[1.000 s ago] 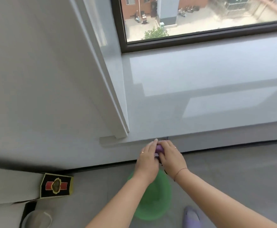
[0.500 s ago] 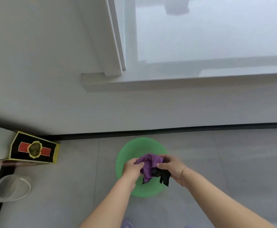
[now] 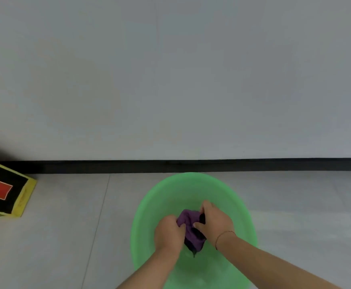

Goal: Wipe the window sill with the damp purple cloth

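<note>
Your left hand [image 3: 169, 233] and right hand [image 3: 216, 222] both grip the purple cloth [image 3: 189, 228], bunched up between them above the green basin [image 3: 170, 190] on the floor [image 3: 66, 226]. Its dark tail hangs down below your fingers, inside the rim. A yellow-and-black box [image 3: 5, 192] sits far left, by the wall [image 3: 170, 80].

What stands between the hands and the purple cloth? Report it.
Nothing visible does: both the left hand and the right hand grip the crumpled purple cloth over the round green plastic basin.
</note>
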